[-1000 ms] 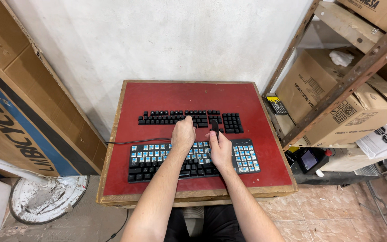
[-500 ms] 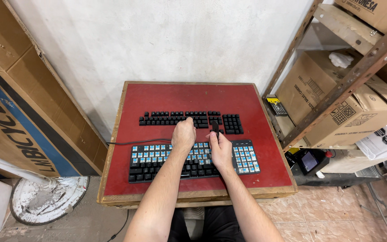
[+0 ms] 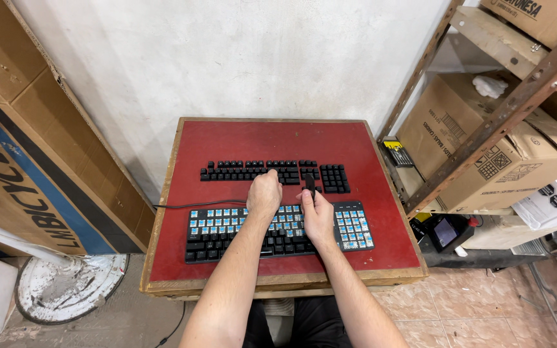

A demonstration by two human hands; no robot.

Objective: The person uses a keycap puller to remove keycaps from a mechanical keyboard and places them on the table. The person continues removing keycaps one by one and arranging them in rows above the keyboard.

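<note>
A black keyboard (image 3: 227, 229) with many keycaps off and blue switches showing lies near the front of the red-topped table (image 3: 369, 251). Behind it, removed black keycaps (image 3: 240, 171) lie laid out in rows in a keyboard pattern. My left hand (image 3: 264, 193) rests between the keycap rows and the keyboard's top edge, its fingers curled around a keycap in the rows. My right hand (image 3: 317, 212) grips a small black keycap puller tool (image 3: 309, 182) upright over the keyboard's upper right middle.
A black cable (image 3: 188, 205) runs left off the table. Large flat cardboard boxes (image 3: 40, 154) lean at the left, with a white fan base (image 3: 66, 287) on the floor. A metal shelf (image 3: 485, 122) with cartons stands at the right. A white wall is behind.
Both hands stay nearly in place; my right hand has lifted slightly, with the black tool now showing more clearly above the keyboard.
</note>
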